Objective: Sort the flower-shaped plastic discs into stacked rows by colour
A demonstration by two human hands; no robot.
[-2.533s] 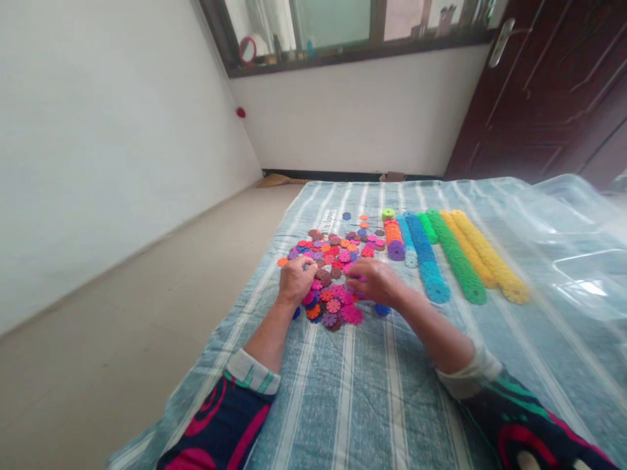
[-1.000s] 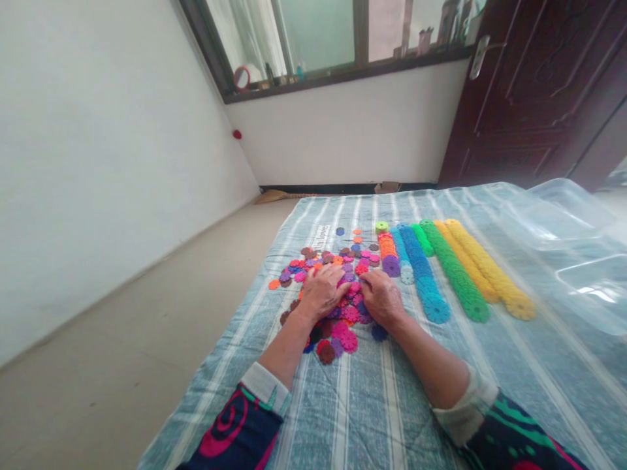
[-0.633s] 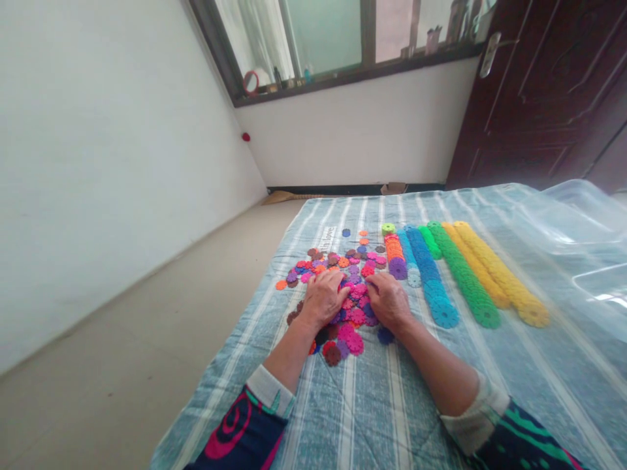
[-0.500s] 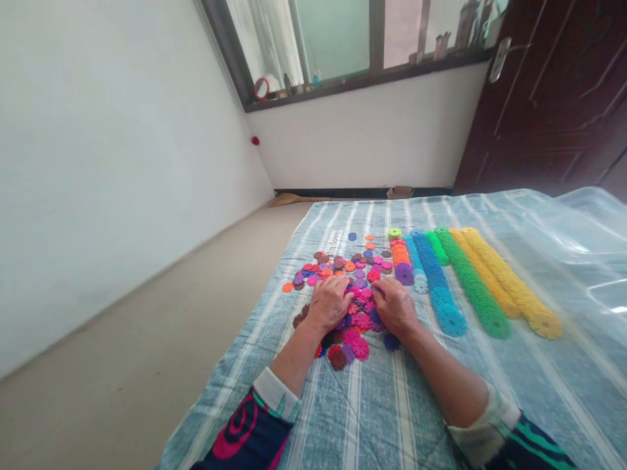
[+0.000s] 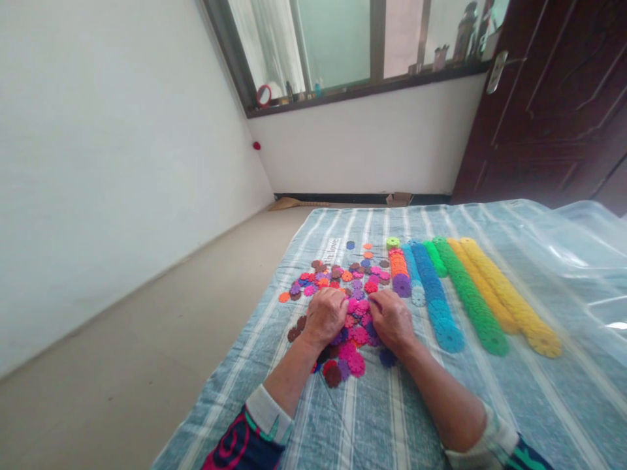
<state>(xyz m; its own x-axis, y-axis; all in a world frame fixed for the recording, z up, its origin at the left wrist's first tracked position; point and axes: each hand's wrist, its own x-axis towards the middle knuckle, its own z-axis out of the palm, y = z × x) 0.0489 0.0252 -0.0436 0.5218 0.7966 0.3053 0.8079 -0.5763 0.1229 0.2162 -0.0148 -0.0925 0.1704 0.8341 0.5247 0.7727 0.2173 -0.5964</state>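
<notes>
A loose heap of toothed plastic discs (image 5: 356,363) in pink, purple, brown, orange, red and dark blue lies on the striped sheet. My left hand (image 5: 326,316) rests on the heap's left part, fingers curled inward and down. Opposite it, my right hand (image 5: 393,320) has thumb and fingers bent together at the right edge. Pink discs (image 5: 360,307) show in the gap between them. Whatever the fingertips hold, if anything, is hidden by the hands. Overlapping rows lie to the right: an orange row (image 5: 398,263) ending in a purple disc (image 5: 401,285), and a blue row (image 5: 432,287).
Further right are a green row (image 5: 467,297) and yellow rows (image 5: 514,297) of discs. Clear plastic containers (image 5: 568,245) stand at the right edge of the striped sheet (image 5: 372,424). The bed's left edge drops to the floor (image 5: 147,365). A dark red door (image 5: 539,117) is behind.
The view has tilted up a little, so everything sits slightly lower. Both hands stay over the heap, their fingers slightly more curled. The disc rows look the same.
</notes>
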